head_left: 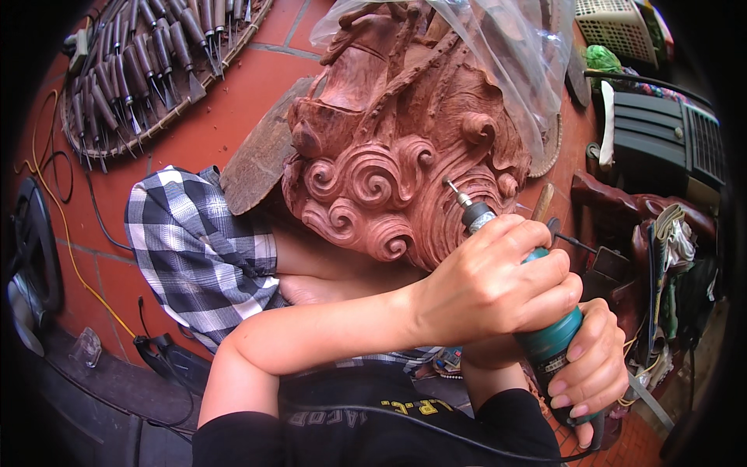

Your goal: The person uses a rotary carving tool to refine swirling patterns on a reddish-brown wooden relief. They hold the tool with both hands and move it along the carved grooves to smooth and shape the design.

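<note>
Head view, clock directions taken from the centre. The carving, reddish wood cut with spiral scrolls, is at twelve o'clock, before the person's folded leg. The power tool, teal and black, is at four o'clock, its slim bit directed towards eleven o'clock, over the carving's scrolls. Contact between tip and wood cannot be determined.

Left hand: fingers wrapped over the tool's front portion. Right hand: gripping the rear of the same tool, just beside the left. A black cord crosses the black shirt at six o'clock.

Surroundings: at ten o'clock, numerous chisels in a woven tray on red floor tiles; nearer in, a board beside the carving. Clear plastic at one o'clock overlaps the carving. Checked shorts at nine o'clock; a yellow cable farther out. A pale basket at two o'clock.
</note>
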`<state>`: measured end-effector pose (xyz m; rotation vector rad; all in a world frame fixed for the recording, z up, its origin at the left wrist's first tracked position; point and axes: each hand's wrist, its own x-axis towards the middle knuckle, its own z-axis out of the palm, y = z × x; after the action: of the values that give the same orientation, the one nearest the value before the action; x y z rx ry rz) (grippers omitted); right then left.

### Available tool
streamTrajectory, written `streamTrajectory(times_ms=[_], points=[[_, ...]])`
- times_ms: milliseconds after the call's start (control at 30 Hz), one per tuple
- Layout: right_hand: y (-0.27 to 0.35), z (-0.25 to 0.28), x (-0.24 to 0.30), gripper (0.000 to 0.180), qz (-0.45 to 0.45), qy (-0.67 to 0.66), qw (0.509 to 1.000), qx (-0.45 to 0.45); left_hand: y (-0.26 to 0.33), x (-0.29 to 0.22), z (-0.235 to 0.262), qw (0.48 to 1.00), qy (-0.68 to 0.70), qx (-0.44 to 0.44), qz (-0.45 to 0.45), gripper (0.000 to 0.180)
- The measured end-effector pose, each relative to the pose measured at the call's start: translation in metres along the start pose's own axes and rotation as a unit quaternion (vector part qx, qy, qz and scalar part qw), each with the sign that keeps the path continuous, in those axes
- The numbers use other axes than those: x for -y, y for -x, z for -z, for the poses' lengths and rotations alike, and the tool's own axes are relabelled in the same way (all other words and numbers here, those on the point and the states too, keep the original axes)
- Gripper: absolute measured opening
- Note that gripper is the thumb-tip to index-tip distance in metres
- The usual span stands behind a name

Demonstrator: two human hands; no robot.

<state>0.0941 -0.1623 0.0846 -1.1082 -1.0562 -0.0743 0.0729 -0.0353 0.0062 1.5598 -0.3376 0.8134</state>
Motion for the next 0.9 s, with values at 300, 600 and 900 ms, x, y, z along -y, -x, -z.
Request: streamTrajectory(times_ms=[300, 600, 900], points=[[0.004, -0.001, -0.002, 0.027, 0.038, 0.013, 0.999, -0.007, -0.003, 0.005, -0.005, 0.999, 0.016, 0.002, -0.033, 0.023], [0.011, 0.010, 0.005, 0.035, 0.027, 0.068, 0.996, 0.040, -0.012, 0.019, -0.009, 0.995, 0.032, 0.018, -0.089, 0.020], [0.007, 0.010, 0.008, 0.040, 0.017, 0.092, 0.993, 0.075, -0.013, 0.023, -0.007, 0.995, 0.031, 0.007, -0.092, 0.019]])
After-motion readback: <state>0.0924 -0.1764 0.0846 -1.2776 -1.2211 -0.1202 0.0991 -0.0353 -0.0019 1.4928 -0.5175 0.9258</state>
